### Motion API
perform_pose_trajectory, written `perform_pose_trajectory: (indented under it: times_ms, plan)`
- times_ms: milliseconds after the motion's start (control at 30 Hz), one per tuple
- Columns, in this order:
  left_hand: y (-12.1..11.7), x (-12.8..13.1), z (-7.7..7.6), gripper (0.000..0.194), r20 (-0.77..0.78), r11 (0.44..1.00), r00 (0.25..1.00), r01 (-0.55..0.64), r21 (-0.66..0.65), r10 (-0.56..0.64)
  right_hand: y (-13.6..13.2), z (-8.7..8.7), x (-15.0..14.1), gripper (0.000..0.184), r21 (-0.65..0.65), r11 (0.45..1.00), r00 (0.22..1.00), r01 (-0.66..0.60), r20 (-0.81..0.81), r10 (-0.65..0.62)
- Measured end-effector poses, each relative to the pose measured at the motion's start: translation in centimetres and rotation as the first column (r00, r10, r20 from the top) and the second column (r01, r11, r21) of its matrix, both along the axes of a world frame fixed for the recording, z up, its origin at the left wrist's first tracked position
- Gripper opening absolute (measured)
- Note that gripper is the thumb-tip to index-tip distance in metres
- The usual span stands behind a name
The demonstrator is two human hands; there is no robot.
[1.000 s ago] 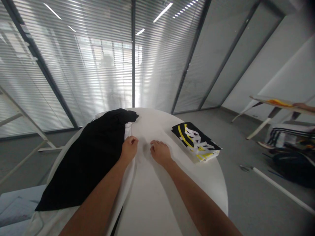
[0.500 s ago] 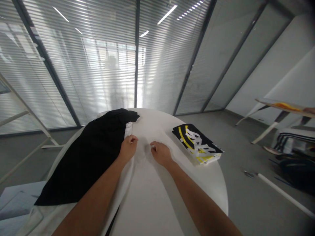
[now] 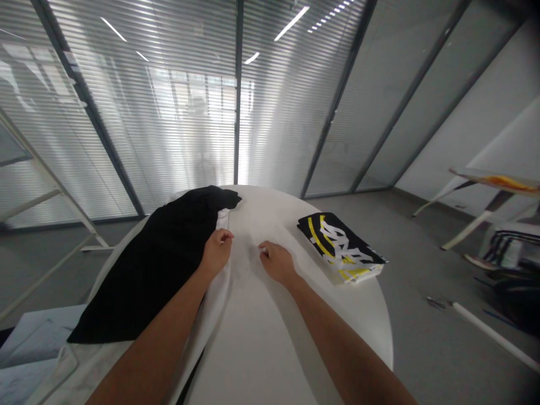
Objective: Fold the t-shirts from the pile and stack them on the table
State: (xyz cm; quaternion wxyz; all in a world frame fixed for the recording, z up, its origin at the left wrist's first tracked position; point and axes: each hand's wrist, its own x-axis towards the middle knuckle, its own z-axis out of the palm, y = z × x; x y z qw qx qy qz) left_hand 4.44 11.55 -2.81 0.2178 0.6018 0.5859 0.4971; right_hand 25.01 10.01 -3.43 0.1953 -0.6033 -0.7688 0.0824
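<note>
Both my hands rest near the middle of a round white table. My left hand has its fingers curled against a white cloth, beside a crumpled black cloth that covers the table's left side. My right hand is curled on the white surface, a short way from a folded black garment with a yellow and white print. White fabric blends with the tabletop between my hands, so its edges are hard to tell. My left forearm hides part of that fabric.
Glass partitions with slatted blinds stand beyond the table. A white ladder-like frame stands at the left. A low table, a striped cloth, a dark bag and a white rod lie to the right.
The whole scene has drifted slightly right in the picture. My left hand has shifted a little left, closer to the black cloth, while my right hand has barely moved.
</note>
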Motion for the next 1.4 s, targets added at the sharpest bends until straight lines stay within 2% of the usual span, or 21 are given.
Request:
perform_pose_trajectory:
  times_ms: [400,700,1067,1167,1267,1333,1400]
  plan:
    - [-0.2,0.2,0.1,0.016,-0.060,0.999,0.997,0.041,0.035,-0.039,-0.1,-0.1,0.4,0.031,0.011,1.000,0.998,-0.027,-0.048,0.027]
    - [-0.6,0.6,-0.1,0.018,-0.102,0.995,0.991,0.092,0.033,-0.089,-0.8,0.0,0.1,0.031,0.052,0.998,1.000,-0.023,-0.016,0.024]
    - [-1.0,0.6,-0.2,0.017,-0.072,0.997,0.995,0.073,0.023,-0.072,-1.1,-0.1,-0.1,0.033,0.056,0.998,0.999,-0.033,0.018,0.032]
    - [-0.4,0.1,0.9,0.018,-0.108,0.998,0.994,0.036,0.050,-0.030,-1.1,-0.1,-0.1,0.032,0.050,0.998,1.000,-0.026,0.015,0.025]
    - [0.8,-2.4,3.2,0.021,-0.280,0.998,0.959,-0.031,0.046,0.043,-1.0,0.0,-0.1,0.032,0.040,0.999,1.000,-0.021,0.005,0.021]
    - [1.8,-5.2,4.8,0.028,-0.474,0.997,0.877,-0.068,0.031,0.075,-1.0,0.0,0.0,0.031,0.032,0.999,1.000,-0.022,0.000,0.022]
    - [2.6,-8.8,5.9,0.039,-0.612,0.980,0.774,-0.199,0.007,0.162,-1.0,0.1,0.0,0.031,0.027,0.999,1.000,-0.020,0.000,0.020]
